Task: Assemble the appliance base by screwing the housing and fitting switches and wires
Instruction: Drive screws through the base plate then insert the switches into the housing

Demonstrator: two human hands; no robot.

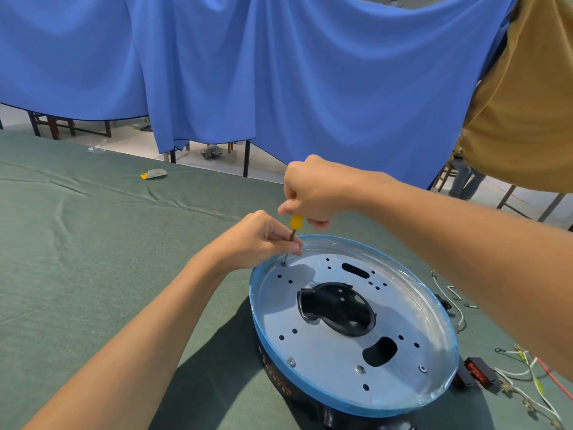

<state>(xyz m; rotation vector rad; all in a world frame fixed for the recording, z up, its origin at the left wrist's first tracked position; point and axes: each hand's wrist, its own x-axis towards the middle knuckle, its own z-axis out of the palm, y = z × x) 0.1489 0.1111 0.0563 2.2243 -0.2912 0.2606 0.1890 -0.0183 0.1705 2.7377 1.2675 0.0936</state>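
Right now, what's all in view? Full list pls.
base: one, black with blue rim and silver plate, on the cloth, near right
screwdriver: one, yellow handle, upright at the plate's far-left edge
screws: four, silver, three along the plate's near edge, one under the screwdriver tip
switch: one, black and red, right of the base
wires: several, white, red, green-yellow, right of the base
cloth: one, green, spread under the base
curtain: one, blue, behind
fabric: one, tan, top right
scrap: one, yellow and grey, far on the cloth
left hand: pinches the screwdriver shaft
right hand: grips the screwdriver handle
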